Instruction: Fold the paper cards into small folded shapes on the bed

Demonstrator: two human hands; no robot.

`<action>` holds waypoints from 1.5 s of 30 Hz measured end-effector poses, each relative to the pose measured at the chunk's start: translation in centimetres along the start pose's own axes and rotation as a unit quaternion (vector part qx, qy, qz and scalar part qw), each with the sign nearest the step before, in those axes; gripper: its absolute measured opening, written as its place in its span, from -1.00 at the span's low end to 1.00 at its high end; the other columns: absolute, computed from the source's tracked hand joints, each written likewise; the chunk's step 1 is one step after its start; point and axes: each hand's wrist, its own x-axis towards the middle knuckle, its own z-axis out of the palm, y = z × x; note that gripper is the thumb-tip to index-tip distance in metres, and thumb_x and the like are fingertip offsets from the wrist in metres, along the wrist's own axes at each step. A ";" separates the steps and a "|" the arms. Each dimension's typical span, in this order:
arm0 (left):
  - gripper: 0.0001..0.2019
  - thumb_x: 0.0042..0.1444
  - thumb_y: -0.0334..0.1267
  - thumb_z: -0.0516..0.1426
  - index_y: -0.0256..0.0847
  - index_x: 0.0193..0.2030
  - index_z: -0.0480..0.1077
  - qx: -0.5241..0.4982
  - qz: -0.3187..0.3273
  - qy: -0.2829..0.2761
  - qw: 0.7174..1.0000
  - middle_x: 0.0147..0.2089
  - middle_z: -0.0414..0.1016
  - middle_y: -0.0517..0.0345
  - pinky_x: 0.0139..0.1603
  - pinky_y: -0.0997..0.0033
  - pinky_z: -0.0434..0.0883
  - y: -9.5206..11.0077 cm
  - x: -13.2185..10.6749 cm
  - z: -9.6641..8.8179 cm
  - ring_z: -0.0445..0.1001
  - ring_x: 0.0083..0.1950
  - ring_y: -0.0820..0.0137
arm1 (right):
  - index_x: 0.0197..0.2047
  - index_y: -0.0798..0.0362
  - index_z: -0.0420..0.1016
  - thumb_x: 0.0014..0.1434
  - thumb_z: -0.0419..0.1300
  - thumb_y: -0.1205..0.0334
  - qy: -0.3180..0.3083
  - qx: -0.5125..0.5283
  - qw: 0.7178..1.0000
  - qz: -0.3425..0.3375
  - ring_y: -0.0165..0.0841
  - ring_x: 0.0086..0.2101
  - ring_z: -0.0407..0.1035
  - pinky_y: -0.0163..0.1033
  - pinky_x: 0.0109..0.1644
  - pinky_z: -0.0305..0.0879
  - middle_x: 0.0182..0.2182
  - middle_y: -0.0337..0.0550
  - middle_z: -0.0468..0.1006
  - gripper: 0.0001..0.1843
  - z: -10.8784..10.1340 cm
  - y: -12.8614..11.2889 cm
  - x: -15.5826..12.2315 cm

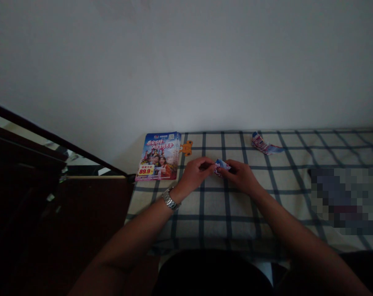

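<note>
Left hand and right hand both pinch a small crumpled printed paper, right of the flyer stack on checked tablecloth. Orange bear figure just right of stack; torn-looking printed paper well right of stack.

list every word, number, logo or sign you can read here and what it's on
"泰安方特": title, top line, on the top flyer of the stack
"89.9": yellow price label on that flyer
Too small or blurred: the title's second line, the flyer's top logo and bottom print, the small characters around the price
QR code, flyer's upper right corner: not decipherable
Held paper and loose crumpled paper: print unreadable
</note>
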 end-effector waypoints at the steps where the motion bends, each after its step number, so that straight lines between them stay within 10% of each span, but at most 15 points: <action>1: -0.78 0.29 -0.08 0.27 -0.20 -0.16 0.59 0.001 0.000 -0.002 1.000 -0.23 0.67 0.13 -0.23 0.44 0.49 0.0 0.0 0.0 0.61 -0.26 0.38 | -0.24 0.02 0.58 0.30 0.26 -0.11 -0.007 0.007 1.000 0.000 -0.33 -0.43 0.39 -0.26 -0.37 0.23 -0.45 -0.23 0.55 -0.65 0.0 0.0 0.0; 11: -0.83 0.29 -0.16 0.26 -0.21 -0.18 0.60 0.037 0.017 -0.023 0.999 -0.27 0.64 0.15 -0.25 0.44 0.41 0.3 0.1 -0.5 0.56 -0.27 0.39 | -0.10 -0.02 0.58 0.30 0.29 -0.10 0.008 0.111 0.994 -0.015 -0.27 -0.28 0.53 -0.22 -0.19 0.43 -0.27 -0.17 0.66 -0.68 0.2 0.4 0.1; 45: -0.87 0.35 -0.16 0.22 -0.16 -0.13 0.53 0.095 0.074 0.007 0.993 -0.21 0.54 0.16 -0.13 0.40 0.48 0.1 -0.2 -0.3 0.53 -0.19 0.40 | -0.12 -0.05 0.67 0.36 0.23 -0.03 0.008 -0.023 0.998 -0.057 -0.26 -0.33 0.56 -0.19 -0.21 0.46 -0.29 -0.16 0.71 -0.72 -0.3 0.2 -0.1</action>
